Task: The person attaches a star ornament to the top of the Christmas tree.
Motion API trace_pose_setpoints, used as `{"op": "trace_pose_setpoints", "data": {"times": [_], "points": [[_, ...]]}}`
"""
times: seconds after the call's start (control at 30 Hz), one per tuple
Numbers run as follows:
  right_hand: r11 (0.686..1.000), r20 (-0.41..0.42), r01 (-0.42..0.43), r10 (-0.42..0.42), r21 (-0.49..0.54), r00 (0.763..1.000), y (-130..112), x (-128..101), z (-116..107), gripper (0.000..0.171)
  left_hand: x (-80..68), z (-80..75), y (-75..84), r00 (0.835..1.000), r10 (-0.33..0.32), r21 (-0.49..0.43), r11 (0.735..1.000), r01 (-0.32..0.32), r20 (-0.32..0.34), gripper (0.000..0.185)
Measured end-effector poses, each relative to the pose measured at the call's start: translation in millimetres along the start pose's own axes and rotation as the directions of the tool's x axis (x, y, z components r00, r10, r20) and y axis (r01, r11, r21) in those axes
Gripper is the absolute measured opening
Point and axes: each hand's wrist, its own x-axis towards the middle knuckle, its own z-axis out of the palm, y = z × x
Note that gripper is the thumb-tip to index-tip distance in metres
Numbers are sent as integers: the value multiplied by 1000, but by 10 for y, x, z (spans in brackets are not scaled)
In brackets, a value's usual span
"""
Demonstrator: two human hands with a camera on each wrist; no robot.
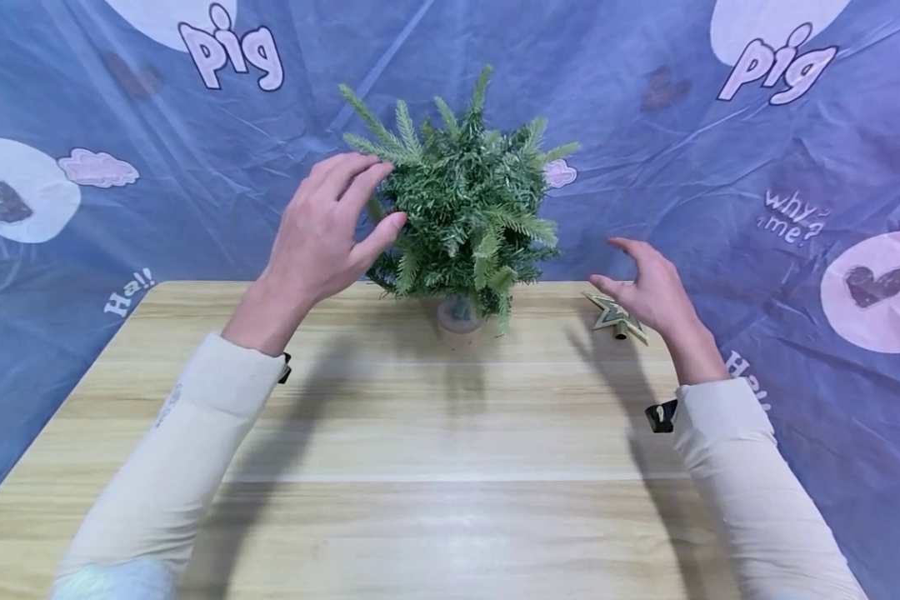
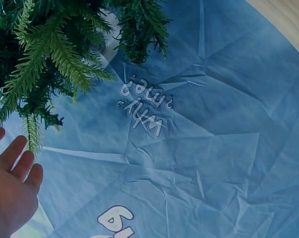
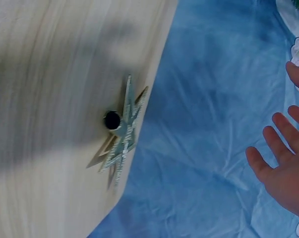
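A small artificial Christmas tree point(image 1: 465, 200) stands upright at the far side of the table, its pale round base point(image 1: 459, 327) under the branches. My left hand point(image 1: 333, 221) is raised at the tree's left side, fingers spread, fingertips right at the outer needles. In the left wrist view, that hand point(image 2: 15, 191) shows below green branches point(image 2: 65, 49). My right hand point(image 1: 648, 287) hovers above a gold star tree topper point(image 1: 617, 317), thumb and fingers apart, holding nothing. The right wrist view shows the star point(image 3: 122, 141) lying near the table edge, its dark hollow socket facing the camera, away from the right hand point(image 3: 288, 163).
The light wooden table point(image 1: 450, 450) reaches back to a blue printed cloth point(image 1: 630, 83) that hangs behind and at both sides. Shadows of both arms fall across the tabletop. Small black devices sit at both wrists.
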Motion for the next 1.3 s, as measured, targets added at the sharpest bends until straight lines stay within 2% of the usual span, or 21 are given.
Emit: {"op": "trace_pose_setpoints", "data": {"times": [0.07,0.27,0.63,1.0,1.3], "points": [[1000,8,-11,11,9,1000,41,-3,6,73,14,13,11,1000,14,-13,1000,-14,-15,53],[998,39,-57,56,35,998,135,-14,45,76,49,39,22,996,68,28,997,-66,-57,52],[994,36,-97,95,59,995,297,-42,64,75,199,87,101,988,138,33,990,-135,-76,50],[990,46,-128,125,64,991,434,-54,90,75,264,149,140,991,124,18,992,-123,-44,50],[986,62,-143,138,81,988,523,-15,77,76,374,132,162,994,109,-25,994,-110,-27,50]]}}
